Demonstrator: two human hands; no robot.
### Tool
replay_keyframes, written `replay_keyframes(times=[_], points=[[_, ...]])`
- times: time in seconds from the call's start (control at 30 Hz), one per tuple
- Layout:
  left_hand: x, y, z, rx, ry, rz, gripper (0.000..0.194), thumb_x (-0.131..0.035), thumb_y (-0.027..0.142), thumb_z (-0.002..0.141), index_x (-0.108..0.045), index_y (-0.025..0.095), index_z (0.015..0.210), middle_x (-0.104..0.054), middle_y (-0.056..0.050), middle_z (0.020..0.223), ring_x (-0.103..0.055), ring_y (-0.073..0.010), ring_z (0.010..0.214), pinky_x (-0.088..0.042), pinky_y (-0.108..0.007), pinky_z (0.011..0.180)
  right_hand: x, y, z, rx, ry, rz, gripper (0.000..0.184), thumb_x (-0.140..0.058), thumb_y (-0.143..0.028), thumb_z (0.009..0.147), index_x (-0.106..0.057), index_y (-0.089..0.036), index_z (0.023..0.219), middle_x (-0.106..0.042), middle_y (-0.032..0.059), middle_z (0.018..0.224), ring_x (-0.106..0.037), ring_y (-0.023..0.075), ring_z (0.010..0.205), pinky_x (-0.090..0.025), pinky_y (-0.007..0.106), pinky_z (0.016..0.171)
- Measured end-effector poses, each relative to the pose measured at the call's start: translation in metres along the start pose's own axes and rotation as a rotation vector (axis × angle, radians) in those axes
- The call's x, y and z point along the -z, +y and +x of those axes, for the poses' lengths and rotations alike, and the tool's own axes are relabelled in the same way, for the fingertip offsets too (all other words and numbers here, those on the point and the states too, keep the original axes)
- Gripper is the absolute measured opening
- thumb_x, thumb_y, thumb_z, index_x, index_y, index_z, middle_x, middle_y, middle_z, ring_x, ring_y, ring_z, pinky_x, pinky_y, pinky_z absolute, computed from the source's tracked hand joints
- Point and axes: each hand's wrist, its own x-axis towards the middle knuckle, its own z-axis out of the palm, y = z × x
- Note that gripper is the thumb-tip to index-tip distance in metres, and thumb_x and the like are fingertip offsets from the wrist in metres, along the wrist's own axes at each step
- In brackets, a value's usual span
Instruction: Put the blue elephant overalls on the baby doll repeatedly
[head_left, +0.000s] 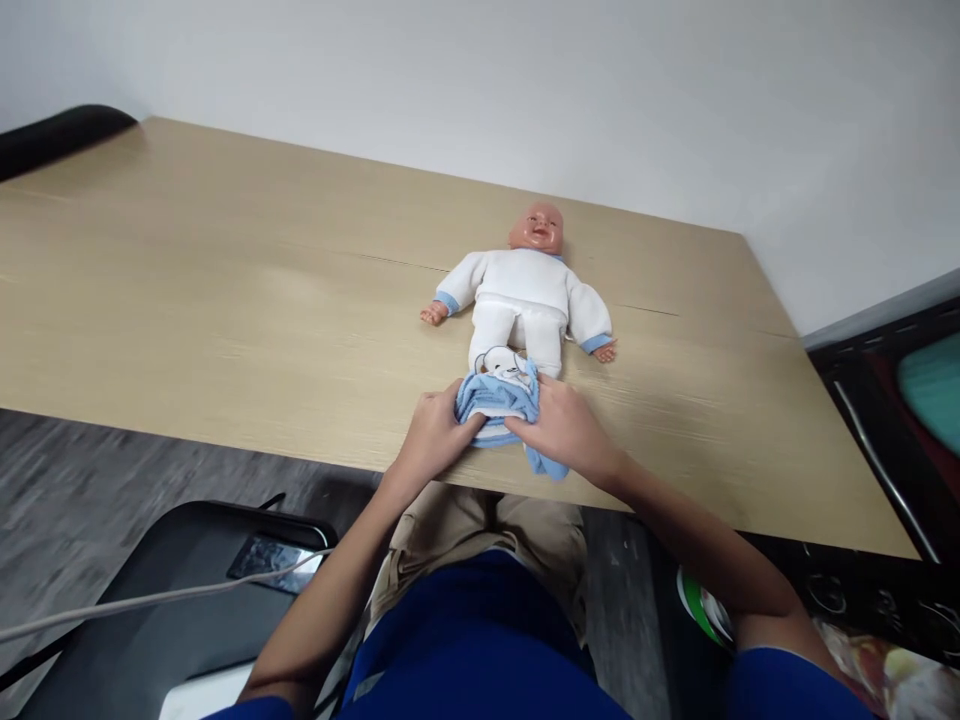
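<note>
A baby doll (523,280) lies face up on the wooden table, dressed in a white top and white trousers with light blue cuffs. Its head points toward the wall and its legs toward me. At its feet is a small bunched garment (499,395), light blue with white parts and a printed cartoon face. My left hand (439,430) grips the garment's left side, thumb on top. On the other side my right hand (566,428) holds it the same way, and a blue piece hangs below that hand. The doll's feet are hidden by the cloth.
The table (225,300) reaches far to the left, with a white wall behind it. On a black chair (165,570) at lower left lie a phone (274,562) with a cable (150,600) and a white object (206,692). Dark shelving stands at the right.
</note>
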Motion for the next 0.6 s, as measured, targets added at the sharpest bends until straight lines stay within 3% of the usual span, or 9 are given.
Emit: replay_keyframes(times=[0.07,0.17,0.33,0.4,0.5,0.6], points=[[-0.002,-0.002,0.007,-0.026,0.02,-0.008,0.026,-0.061,0.039,0.1,-0.07,0.023,0.117,-0.086,-0.015,0.114,-0.079,-0.037,0.107,-0.058,-0.049,0.1,0.003,0.002,0.004,-0.018,0.012,-0.009,0.029,-0.083,-0.034,0.099,-0.081,-0.02,0.125,-0.091,0.0145,0.127,-0.085,0.034,0.111,-0.062,0.04,0.094],[-0.002,-0.003,0.008,-0.036,0.011,-0.067,0.024,-0.059,0.038,0.098,-0.064,0.023,0.116,-0.083,-0.014,0.116,-0.078,-0.0347,0.11,-0.057,-0.046,0.098,0.012,-0.001,0.004,-0.017,-0.064,-0.005,0.017,-0.08,-0.039,0.102,-0.08,-0.021,0.101,-0.09,0.0111,0.104,-0.082,0.0297,0.093,-0.057,0.037,0.084],[0.004,0.0,-0.012,-0.021,-0.09,-0.143,0.025,-0.056,0.037,0.103,-0.061,0.026,0.125,-0.081,-0.01,0.114,-0.079,-0.0333,0.109,-0.059,-0.046,0.098,0.022,-0.014,-0.005,0.032,-0.232,-0.016,0.032,-0.076,-0.047,0.107,-0.074,-0.023,0.085,-0.084,0.0083,0.086,-0.076,0.0267,0.078,-0.053,0.038,0.077],[0.004,0.001,-0.019,-0.009,-0.079,-0.034,0.016,-0.055,0.036,0.104,-0.057,0.026,0.117,-0.078,-0.01,0.106,-0.078,-0.0358,0.106,-0.059,-0.05,0.1,0.019,-0.017,-0.006,-0.007,-0.236,-0.095,0.032,-0.075,-0.049,0.108,-0.077,-0.022,0.091,-0.086,0.0133,0.092,-0.077,0.0305,0.081,-0.057,0.041,0.079],[0.0,-0.001,-0.024,-0.004,-0.049,0.177,0.011,-0.057,0.033,0.104,-0.052,0.027,0.112,-0.074,-0.009,0.095,-0.077,-0.0394,0.104,-0.058,-0.058,0.11,0.009,-0.017,-0.007,-0.043,-0.193,-0.184,0.03,-0.077,-0.046,0.107,-0.08,-0.017,0.116,-0.087,0.0217,0.115,-0.082,0.0384,0.098,-0.065,0.048,0.087],[-0.007,-0.005,-0.023,-0.023,-0.056,0.272,0.015,-0.059,0.031,0.106,-0.055,0.024,0.118,-0.077,-0.012,0.101,-0.078,-0.042,0.111,-0.055,-0.063,0.117,0.001,-0.014,-0.008,-0.026,-0.157,-0.201,0.037,-0.077,-0.04,0.106,-0.075,-0.015,0.134,-0.083,0.0249,0.134,-0.083,0.042,0.111,-0.069,0.053,0.094]])
